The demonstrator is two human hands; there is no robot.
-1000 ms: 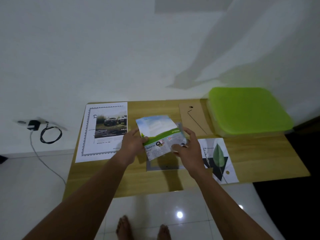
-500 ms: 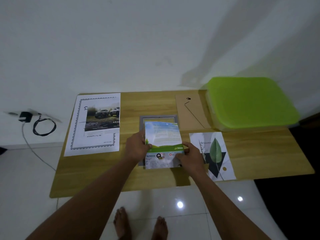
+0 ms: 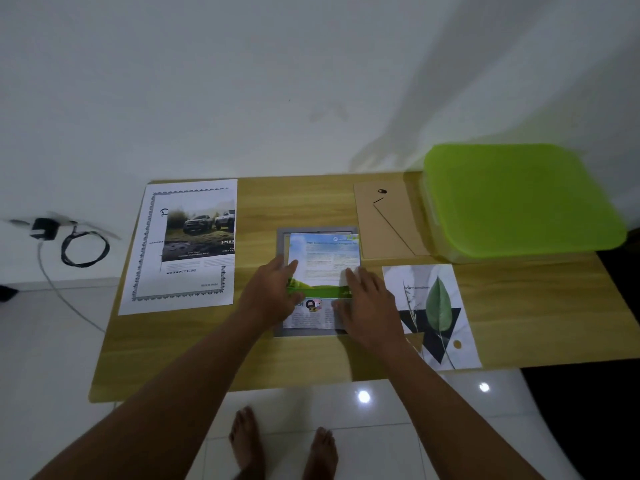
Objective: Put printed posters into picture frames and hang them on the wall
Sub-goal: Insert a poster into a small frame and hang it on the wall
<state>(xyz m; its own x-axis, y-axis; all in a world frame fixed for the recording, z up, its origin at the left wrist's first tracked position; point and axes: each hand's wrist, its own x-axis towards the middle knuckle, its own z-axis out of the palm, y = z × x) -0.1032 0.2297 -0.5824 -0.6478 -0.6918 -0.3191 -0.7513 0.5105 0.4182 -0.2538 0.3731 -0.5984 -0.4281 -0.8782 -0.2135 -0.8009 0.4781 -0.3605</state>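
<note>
Head view: the green-and-blue printed poster (image 3: 323,263) lies flat inside the grey picture frame (image 3: 280,239), its top edge just within the frame's upper rail and its bottom edge near the lower one. The frame itself lies flat on the wooden table (image 3: 304,199), about midway along it and closer to the front edge than to the wall.

Both hands rest on the poster with fingers straight, gripping nothing. The left hand (image 3: 273,296) covers the sheet's left edge and the frame rail beside it, and the right hand (image 3: 369,306) presses on the lower right part of the sheet.

Just right of the frame, a leaf poster (image 3: 434,306) lies flat on the table, its near corner reaching the front edge. Behind it, a brown backing board (image 3: 384,221) with a small black hanger near its top lies against the side of a clear box with a bright green lid (image 3: 519,199), which fills the table's far right corner.

Well left of the frame lies a larger white sheet with an ornate border and a picture of off-road trucks (image 3: 183,247).

Beyond the table's left end, a black charger with a coiled cable (image 3: 74,242) sits at the foot of the white wall. Bare feet (image 3: 244,441) stand on the glossy white floor tiles below the table's front edge
</note>
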